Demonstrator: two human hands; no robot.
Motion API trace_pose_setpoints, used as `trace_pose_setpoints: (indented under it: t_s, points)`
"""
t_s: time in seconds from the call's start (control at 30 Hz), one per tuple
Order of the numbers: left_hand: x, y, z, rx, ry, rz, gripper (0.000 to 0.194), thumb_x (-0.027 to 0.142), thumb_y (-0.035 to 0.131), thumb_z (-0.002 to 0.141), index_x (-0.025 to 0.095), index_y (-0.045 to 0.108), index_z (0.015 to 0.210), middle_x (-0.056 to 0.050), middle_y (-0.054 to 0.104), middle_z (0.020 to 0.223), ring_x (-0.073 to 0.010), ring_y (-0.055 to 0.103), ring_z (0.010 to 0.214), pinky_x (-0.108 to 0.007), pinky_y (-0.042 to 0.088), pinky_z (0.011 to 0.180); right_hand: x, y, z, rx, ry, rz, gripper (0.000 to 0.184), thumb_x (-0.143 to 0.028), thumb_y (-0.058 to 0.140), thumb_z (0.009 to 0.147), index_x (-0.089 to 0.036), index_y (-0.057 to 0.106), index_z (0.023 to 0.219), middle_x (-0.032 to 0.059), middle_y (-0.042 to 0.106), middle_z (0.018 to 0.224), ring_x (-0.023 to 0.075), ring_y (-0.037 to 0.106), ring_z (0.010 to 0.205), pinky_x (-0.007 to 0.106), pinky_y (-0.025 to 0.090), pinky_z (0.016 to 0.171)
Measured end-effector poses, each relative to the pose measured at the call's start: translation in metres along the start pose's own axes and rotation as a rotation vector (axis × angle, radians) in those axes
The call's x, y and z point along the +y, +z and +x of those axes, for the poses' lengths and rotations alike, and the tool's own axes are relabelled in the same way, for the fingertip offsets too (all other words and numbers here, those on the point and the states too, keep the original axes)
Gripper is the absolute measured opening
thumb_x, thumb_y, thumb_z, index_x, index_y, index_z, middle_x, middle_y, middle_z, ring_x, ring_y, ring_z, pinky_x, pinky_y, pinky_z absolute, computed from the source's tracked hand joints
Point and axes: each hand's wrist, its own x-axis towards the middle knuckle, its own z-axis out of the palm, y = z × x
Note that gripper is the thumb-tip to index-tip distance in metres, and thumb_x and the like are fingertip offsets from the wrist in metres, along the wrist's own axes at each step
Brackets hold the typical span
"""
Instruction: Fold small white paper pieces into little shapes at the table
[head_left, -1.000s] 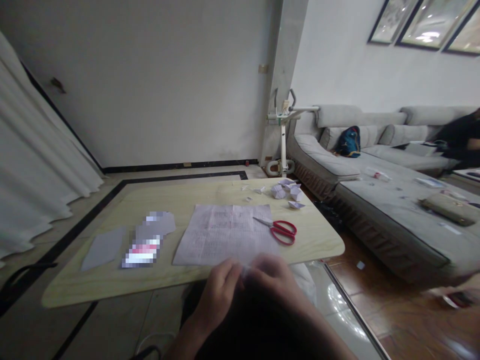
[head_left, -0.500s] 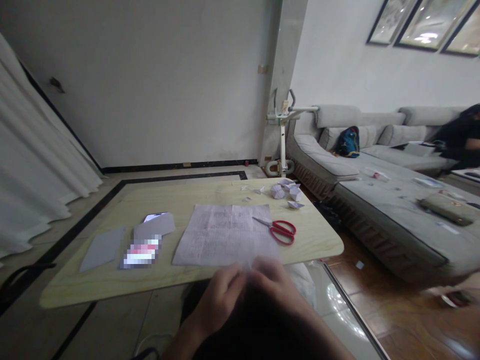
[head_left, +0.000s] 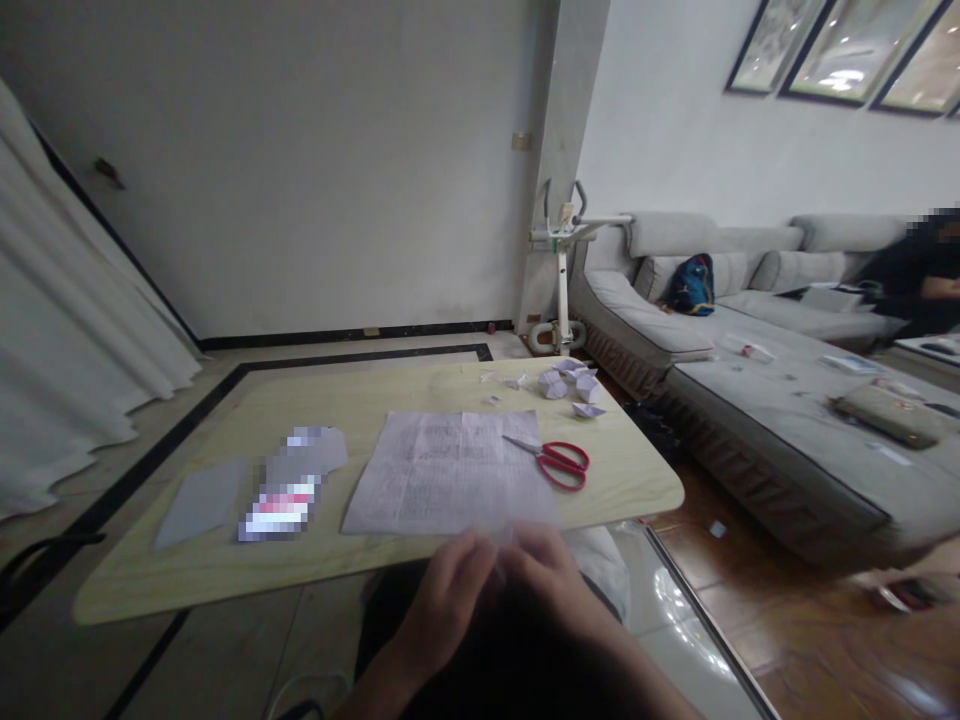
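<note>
Just past the table's near edge, my left hand [head_left: 456, 575] and my right hand [head_left: 541, 562] come together over my lap. Both have bent fingers, pinching a small piece of white paper [head_left: 501, 566] between them. Most of that paper is hidden by the fingers, and its shape is blurred. A large creased printed sheet [head_left: 442, 485] lies flat beyond the hands. On its right side rest red-handled scissors [head_left: 538, 453], blades pointing left. Several small folded paper pieces [head_left: 553, 385] are gathered at the far right corner.
On the pale wooden table [head_left: 360, 385], a blank paper sheet [head_left: 199, 502] lies left, beside a lit phone screen [head_left: 277, 508], blurred out. Paper scraps [head_left: 491, 400] lie near the far edge. A grey sofa [head_left: 750, 400] stands right, with a person [head_left: 911, 280] seated at its far end.
The view has shifted very slightly. My hands stay together on the small piece of paper, with only slight finger movement. Things on the table have not moved.
</note>
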Motion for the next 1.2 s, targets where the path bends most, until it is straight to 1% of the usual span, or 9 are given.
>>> trace_pose_setpoints:
  t_s: [0.2, 0.43, 0.5, 0.6, 0.7, 0.77, 1.0, 1.1, 1.2]
  points:
    - [-0.002, 0.002, 0.002, -0.115, -0.039, -0.026, 0.033, 0.045, 0.054, 0.090, 0.018, 0.056, 0.071, 0.001, 0.057, 0.064, -0.0143, 0.055, 0.062, -0.022, 0.044, 0.058, 0.010, 0.000, 0.004, 0.179, -0.018, 0.022, 0.044, -0.053, 0.065, 0.081, -0.017, 0.049, 0.062, -0.0040, 0.048, 0.055, 0.0098, 0.044, 0.051, 0.020, 0.036, 0.049]
    - [-0.005, 0.001, 0.001, -0.145, -0.010, -0.043, 0.032, 0.043, 0.054, 0.091, 0.017, 0.059, 0.074, 0.000, 0.060, 0.066, -0.0147, 0.057, 0.063, -0.023, 0.046, 0.060, 0.009, -0.003, 0.003, 0.127, -0.030, -0.051, 0.045, -0.057, 0.063, 0.081, -0.016, 0.054, 0.063, -0.0023, 0.052, 0.055, 0.0118, 0.049, 0.053, 0.022, 0.039, 0.050]
    - [-0.006, 0.001, 0.001, -0.172, -0.010, -0.056, 0.029, 0.042, 0.054, 0.091, 0.016, 0.063, 0.081, -0.002, 0.064, 0.071, -0.0161, 0.060, 0.066, -0.024, 0.048, 0.062, 0.007, -0.004, 0.002, 0.122, -0.047, -0.107, 0.047, -0.058, 0.062, 0.081, -0.016, 0.055, 0.062, -0.0021, 0.051, 0.055, 0.0118, 0.048, 0.053, 0.022, 0.038, 0.051]
    - [-0.005, 0.001, 0.002, -0.182, 0.003, -0.051, 0.028, 0.042, 0.055, 0.090, 0.017, 0.067, 0.095, -0.005, 0.070, 0.083, -0.0200, 0.064, 0.076, -0.028, 0.051, 0.070, 0.003, -0.004, 0.001, 0.125, -0.058, -0.163, 0.047, -0.058, 0.060, 0.083, -0.015, 0.056, 0.062, -0.0014, 0.052, 0.058, 0.0124, 0.048, 0.057, 0.023, 0.039, 0.055]
    - [-0.002, 0.001, 0.001, -0.169, 0.055, 0.007, 0.028, 0.042, 0.057, 0.089, 0.018, 0.068, 0.098, -0.006, 0.072, 0.091, -0.0234, 0.065, 0.087, -0.032, 0.050, 0.081, 0.001, -0.003, 0.001, 0.130, -0.066, -0.188, 0.044, -0.055, 0.059, 0.085, -0.016, 0.056, 0.065, -0.0010, 0.053, 0.062, 0.0134, 0.049, 0.061, 0.023, 0.041, 0.059]
    - [0.000, 0.000, 0.001, -0.180, 0.089, 0.035, 0.025, 0.039, 0.055, 0.091, 0.019, 0.067, 0.100, -0.006, 0.071, 0.093, -0.0232, 0.065, 0.087, -0.033, 0.049, 0.083, 0.001, -0.003, 0.001, 0.120, -0.065, -0.195, 0.041, -0.053, 0.057, 0.086, -0.016, 0.057, 0.068, -0.0008, 0.054, 0.064, 0.0137, 0.049, 0.062, 0.024, 0.042, 0.060]
    - [-0.006, 0.001, 0.000, -0.188, 0.048, 0.058, 0.029, 0.039, 0.049, 0.095, 0.018, 0.060, 0.079, 0.000, 0.060, 0.070, -0.0159, 0.056, 0.067, -0.024, 0.044, 0.063, 0.007, -0.010, 0.002, 0.075, -0.044, -0.149, 0.032, -0.044, 0.061, 0.083, -0.016, 0.059, 0.067, -0.0011, 0.056, 0.064, 0.0146, 0.052, 0.063, 0.024, 0.043, 0.059]
    - [-0.007, -0.002, 0.000, -0.184, 0.052, 0.033, 0.033, 0.039, 0.046, 0.096, 0.019, 0.053, 0.071, 0.002, 0.053, 0.064, -0.0137, 0.052, 0.062, -0.022, 0.042, 0.061, 0.007, -0.011, 0.001, 0.078, -0.013, -0.130, 0.032, -0.043, 0.061, 0.083, -0.016, 0.061, 0.066, -0.0004, 0.057, 0.063, 0.0150, 0.053, 0.062, 0.025, 0.044, 0.061]
    - [-0.007, -0.006, -0.001, -0.204, 0.047, 0.011, 0.031, 0.036, 0.046, 0.096, 0.019, 0.051, 0.070, 0.003, 0.051, 0.065, -0.0135, 0.050, 0.063, -0.022, 0.042, 0.062, 0.006, -0.011, 0.000, 0.048, -0.004, -0.084, 0.034, -0.044, 0.061, 0.082, -0.015, 0.062, 0.066, -0.0006, 0.057, 0.062, 0.0138, 0.052, 0.060, 0.024, 0.042, 0.057]
